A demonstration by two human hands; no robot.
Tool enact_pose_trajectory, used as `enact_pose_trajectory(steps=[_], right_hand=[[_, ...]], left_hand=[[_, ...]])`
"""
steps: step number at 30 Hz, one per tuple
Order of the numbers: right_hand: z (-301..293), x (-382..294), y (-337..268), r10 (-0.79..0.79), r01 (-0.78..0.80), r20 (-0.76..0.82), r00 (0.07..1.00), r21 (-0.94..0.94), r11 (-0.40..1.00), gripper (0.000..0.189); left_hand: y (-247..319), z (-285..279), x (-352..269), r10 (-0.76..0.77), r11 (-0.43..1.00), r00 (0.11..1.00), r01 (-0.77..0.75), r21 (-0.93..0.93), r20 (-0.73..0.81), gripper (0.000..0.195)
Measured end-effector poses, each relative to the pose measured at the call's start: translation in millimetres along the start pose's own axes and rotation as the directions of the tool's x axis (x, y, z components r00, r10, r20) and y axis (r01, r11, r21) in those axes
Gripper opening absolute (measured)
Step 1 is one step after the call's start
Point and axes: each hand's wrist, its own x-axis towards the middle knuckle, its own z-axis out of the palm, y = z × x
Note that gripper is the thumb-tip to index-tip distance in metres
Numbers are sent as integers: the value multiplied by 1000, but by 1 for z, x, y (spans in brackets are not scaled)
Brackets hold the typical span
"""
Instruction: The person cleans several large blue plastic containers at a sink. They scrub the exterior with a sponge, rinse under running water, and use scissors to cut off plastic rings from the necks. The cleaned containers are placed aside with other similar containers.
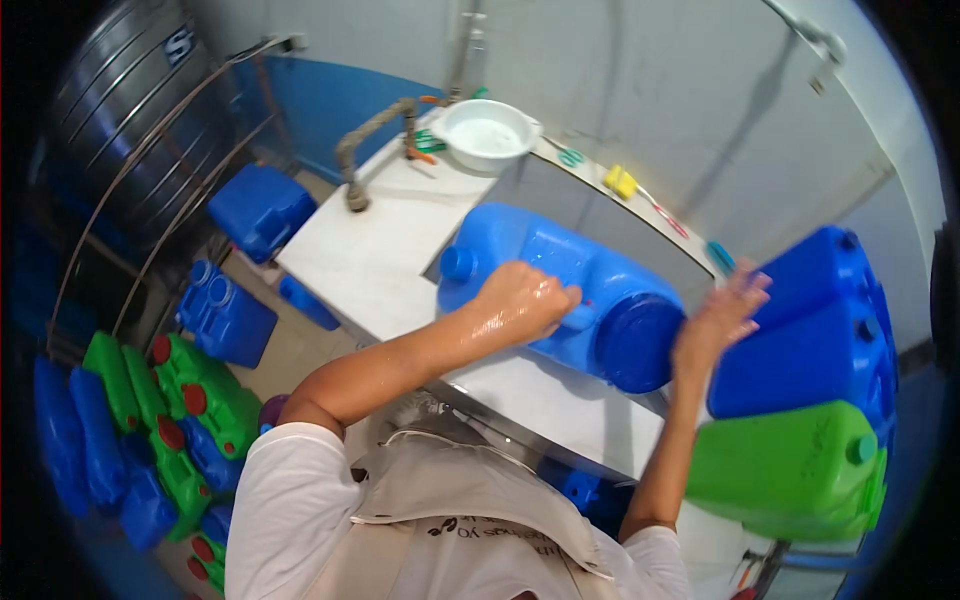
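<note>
A translucent light-blue plastic water container (pixel 517 232) lies on its side on the counter in front of me, its surface wet. Its wide dark-blue screw lid (pixel 641 345) faces right and toward me, while a small blue cap (pixel 457 264) sticks out at the left end. My left hand (pixel 529 300), wet and curled into a grip, is over the container's handle (pixel 581 316), and the fingers hide most of it. Beside the lid end, my right hand (pixel 716 319) is raised with fingers apart, slightly blurred; whether its palm touches the container cannot be told.
A white basin (pixel 489 135) of water stands behind, near a pipe faucet (pixel 375 142). A yellow sponge (pixel 620 182) and brushes line the back ledge. Dark-blue containers (pixel 799 330) and a green one (pixel 780 469) stand at right. Several green and blue jugs (pixel 210 390) crowd the left floor.
</note>
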Motion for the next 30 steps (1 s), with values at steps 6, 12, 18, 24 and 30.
enact_pose_trajectory(steps=[6,12,18,24,30], right_hand=[[-58,41,3,166,-78,-27,986,799,596,58],[-29,20,-74,123,-234,213,969,952,197,56],[33,-33,-178,-124,-342,376,918,911,229,57],[61,-103,-320,-487,-193,457,744,845,498,40],[102,-173,-445,-780,277,362,510,790,547,31]], left_hand=[[-63,-88,-54,-388,918,886,347,-192,-254,19],[-126,-205,-209,-604,774,620,306,-555,-501,29],[-85,-331,-386,-879,475,273,564,-675,-391,24],[-76,-334,-477,-943,170,-67,744,-646,-325,24],[-176,-205,-569,-932,-187,-358,610,-770,-58,23]])
